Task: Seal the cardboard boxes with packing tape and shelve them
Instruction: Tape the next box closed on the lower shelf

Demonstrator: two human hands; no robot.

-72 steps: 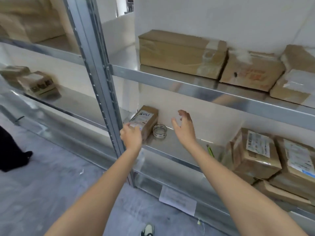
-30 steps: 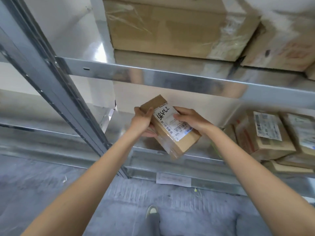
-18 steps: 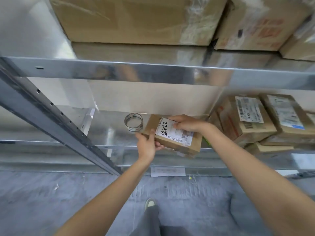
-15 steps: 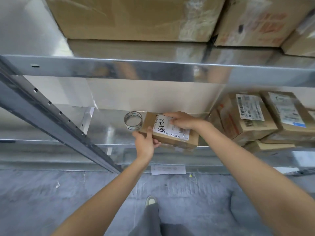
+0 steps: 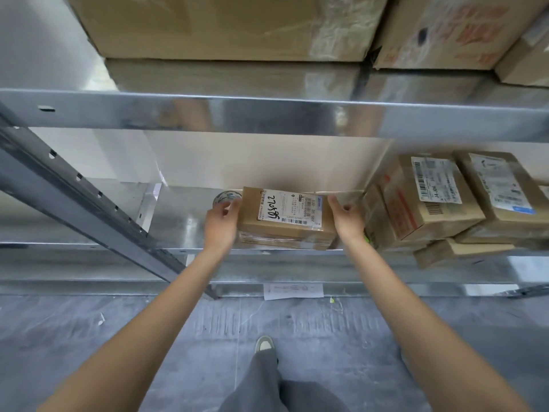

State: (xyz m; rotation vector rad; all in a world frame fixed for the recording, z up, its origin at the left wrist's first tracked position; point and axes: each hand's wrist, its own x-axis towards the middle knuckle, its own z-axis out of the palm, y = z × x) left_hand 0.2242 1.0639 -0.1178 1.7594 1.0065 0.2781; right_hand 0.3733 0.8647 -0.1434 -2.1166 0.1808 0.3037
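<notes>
The small cardboard box (image 5: 285, 218) on the metal shelf carries a white shipping label (image 5: 289, 210) with a handwritten mark that reads roughly "27058", seen sideways, above a barcode; its fine print is too small to read. Labels on the neighbouring boxes (image 5: 427, 197) show barcodes, their text illegible

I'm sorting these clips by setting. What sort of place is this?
Probably a parcel storeroom or small warehouse: galvanised metal shelving, taped cardboard boxes with shipping labels, and a bare concrete floor.
</notes>
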